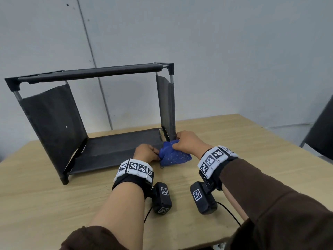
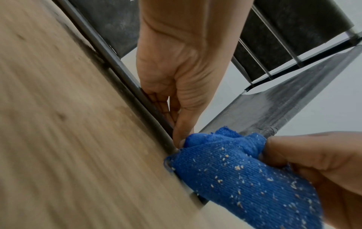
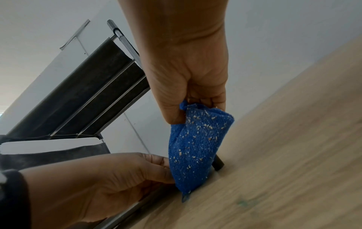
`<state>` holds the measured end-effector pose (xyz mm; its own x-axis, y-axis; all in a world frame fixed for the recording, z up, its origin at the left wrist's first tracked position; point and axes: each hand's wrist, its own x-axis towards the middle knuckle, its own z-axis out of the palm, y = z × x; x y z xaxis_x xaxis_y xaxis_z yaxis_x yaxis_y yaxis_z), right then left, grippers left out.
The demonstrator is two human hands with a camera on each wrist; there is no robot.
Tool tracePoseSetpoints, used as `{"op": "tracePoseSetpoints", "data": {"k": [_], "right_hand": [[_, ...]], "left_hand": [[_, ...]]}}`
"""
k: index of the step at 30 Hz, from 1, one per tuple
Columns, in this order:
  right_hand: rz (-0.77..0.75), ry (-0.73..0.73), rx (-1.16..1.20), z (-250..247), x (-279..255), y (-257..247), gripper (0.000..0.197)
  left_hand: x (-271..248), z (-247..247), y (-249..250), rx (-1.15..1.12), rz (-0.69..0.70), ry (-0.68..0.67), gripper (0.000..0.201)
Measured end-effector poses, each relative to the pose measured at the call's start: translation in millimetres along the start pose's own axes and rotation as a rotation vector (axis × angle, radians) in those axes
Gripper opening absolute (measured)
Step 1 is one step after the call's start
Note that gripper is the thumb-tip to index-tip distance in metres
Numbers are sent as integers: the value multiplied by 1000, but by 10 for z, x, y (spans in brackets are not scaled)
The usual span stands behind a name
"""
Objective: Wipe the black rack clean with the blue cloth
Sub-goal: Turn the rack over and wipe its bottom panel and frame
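The black rack (image 1: 90,73) stands on the wooden table (image 1: 252,141), with fabric side panels and a low fabric shelf (image 1: 117,143). The blue cloth (image 1: 175,156), bunched and flecked with pale crumbs, sits at the rack's front right corner beside the leg (image 3: 218,164). My right hand (image 1: 175,141) grips the top of the cloth (image 3: 195,147) from above, fingers and thumb curled into its folds. My left hand (image 1: 156,155) lies along the shelf's front rail (image 2: 125,74), and its thumb and fingertips pinch the left edge of the cloth (image 2: 235,170).
A grey wall runs close behind the rack. A dark chair (image 1: 322,134) stands off the table's right side. Bare tabletop stretches in front of the rack and to its right. Black cables trail from both wrist cameras near the front edge.
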<state>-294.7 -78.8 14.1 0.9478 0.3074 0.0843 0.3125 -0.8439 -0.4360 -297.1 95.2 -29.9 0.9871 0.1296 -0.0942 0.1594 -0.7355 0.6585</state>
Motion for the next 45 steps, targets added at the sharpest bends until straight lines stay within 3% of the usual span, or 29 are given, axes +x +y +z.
{"op": "tracePoseSetpoints", "data": {"k": [7,12,17,24,27,30,33,39,45], "right_hand": [[-92,-66,22,306,175,-624,25],[-145,-91,7,489,296,-984,11],[-157,-94,-6,646,459,-1256,27],[-183,-71,10,817,734,-1439,28],[-197,-66,25,882,843,-1485,26],[-227,-61,48,954,939,-1526,18],[-243,-69,60,991,1023,-1574,16],[-241,-89,78,1003,1099,-1581,8],[-198,-92,138,922,995,-1494,25]], "left_hand": [[-95,-530,-506,38,-100,16,16],[-119,-817,-817,44,-144,63,16],[-73,-1030,-1077,76,-155,104,19],[159,-1184,-1297,130,-199,154,7],[306,-1234,-1395,160,-236,170,18],[414,-1308,-1448,259,-246,160,4],[521,-1374,-1506,330,-241,155,22],[599,-1405,-1576,311,-234,145,22],[523,-1371,-1481,290,-197,172,23]]}}
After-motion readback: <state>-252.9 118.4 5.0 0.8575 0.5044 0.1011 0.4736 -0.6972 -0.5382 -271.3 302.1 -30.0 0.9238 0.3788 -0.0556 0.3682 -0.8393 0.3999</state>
